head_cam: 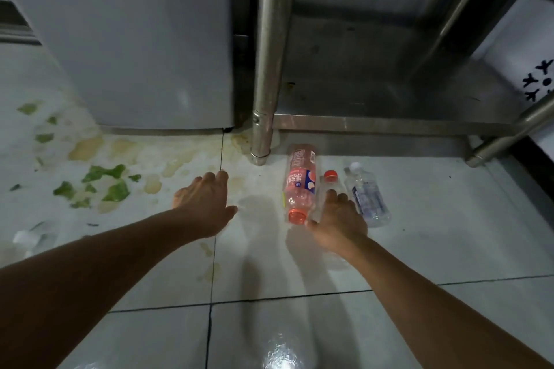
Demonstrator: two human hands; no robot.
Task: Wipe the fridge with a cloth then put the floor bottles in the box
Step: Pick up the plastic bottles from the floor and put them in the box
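Observation:
Three plastic bottles lie side by side on the white tiled floor. A pink-labelled bottle point(299, 183) has its red cap towards me. A clear bottle with a red cap point(329, 186) lies in the middle, and a clear white-capped bottle point(367, 195) lies on the right. My right hand point(338, 219) is over the middle bottle, its fingers curling round the body and hiding its lower part. My left hand point(204, 204) hovers above the floor with relaxed fingers, holding nothing. The grey fridge point(135, 39) stands at the upper left. No cloth or box shows.
A steel table leg point(266, 69) stands just behind the bottles, with a low steel shelf point(389, 123) to its right. Green leaf scraps point(105, 183) and yellowish stains mark the floor on the left. A white-capped object point(27, 238) lies at the left edge.

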